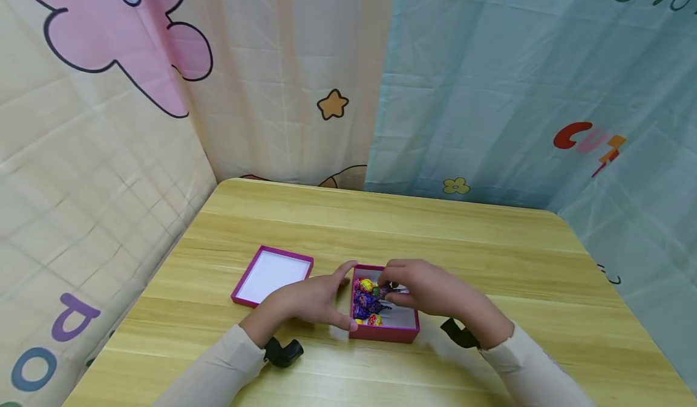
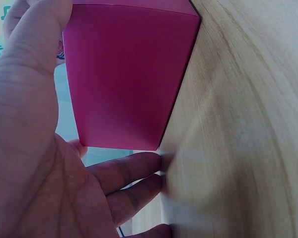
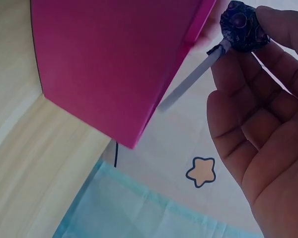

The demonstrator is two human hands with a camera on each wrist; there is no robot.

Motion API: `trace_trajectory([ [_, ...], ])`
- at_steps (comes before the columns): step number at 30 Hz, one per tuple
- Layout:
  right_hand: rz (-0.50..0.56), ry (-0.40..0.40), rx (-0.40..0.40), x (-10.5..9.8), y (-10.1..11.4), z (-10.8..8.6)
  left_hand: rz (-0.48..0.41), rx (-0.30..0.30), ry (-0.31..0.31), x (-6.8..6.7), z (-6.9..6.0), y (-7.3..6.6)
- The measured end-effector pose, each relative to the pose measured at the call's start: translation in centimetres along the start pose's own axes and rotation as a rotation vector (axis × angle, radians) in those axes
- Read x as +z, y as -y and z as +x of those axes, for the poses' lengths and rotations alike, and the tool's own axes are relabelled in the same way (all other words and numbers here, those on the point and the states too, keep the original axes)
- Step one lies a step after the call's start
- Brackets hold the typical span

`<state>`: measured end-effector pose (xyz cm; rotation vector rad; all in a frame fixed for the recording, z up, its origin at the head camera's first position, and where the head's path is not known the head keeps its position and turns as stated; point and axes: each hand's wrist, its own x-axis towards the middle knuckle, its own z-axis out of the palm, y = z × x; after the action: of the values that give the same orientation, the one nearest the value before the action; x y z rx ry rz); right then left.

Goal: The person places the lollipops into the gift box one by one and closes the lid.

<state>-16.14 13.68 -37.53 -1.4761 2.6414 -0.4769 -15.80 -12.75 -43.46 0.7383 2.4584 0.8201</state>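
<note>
An open magenta box [image 1: 383, 332] with a white inside stands on the table, and wrapped lollipops [image 1: 365, 302] lie along its left part. My left hand [image 1: 313, 298] spans the box's left side, thumb at the near corner and index finger at the far corner. In the left wrist view the other fingers [image 2: 131, 173] extend down by the tabletop. Over the box, my right hand [image 1: 416, 283] pinches one dark-wrapped lollipop [image 3: 241, 25] by its head between thumb and fingertips. Its white stick points down toward the box in the right wrist view.
A magenta-rimmed lid [image 1: 274, 274] lies with its white inside up, left of the box and beyond the left wrist. The wooden table [image 1: 381, 225] meets printed curtains [image 1: 283, 92] at its back and sides. Black straps [image 1: 283, 354] are on both wrists.
</note>
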Motion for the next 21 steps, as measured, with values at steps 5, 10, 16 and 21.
trace_trajectory([
  [5, 0.045, 0.061, -0.011, 0.6, 0.1, 0.7, 0.0, 0.004, -0.003, 0.0, 0.0, 0.2],
  [10, 0.096, 0.121, 0.005, 1.1, 0.1, 1.2, 0.0, 0.008, -0.002, 0.0, 0.0, 0.3],
  [16, 0.119, 0.17, 0.028, 1.4, 0.2, 1.6, -0.006, 0.009, 0.002, 0.0, 0.1, 0.3],
  [21, 0.119, 0.192, 0.04, 1.7, 0.5, 1.9, -0.002, 0.009, 0.0, -0.1, 0.0, 0.3],
])
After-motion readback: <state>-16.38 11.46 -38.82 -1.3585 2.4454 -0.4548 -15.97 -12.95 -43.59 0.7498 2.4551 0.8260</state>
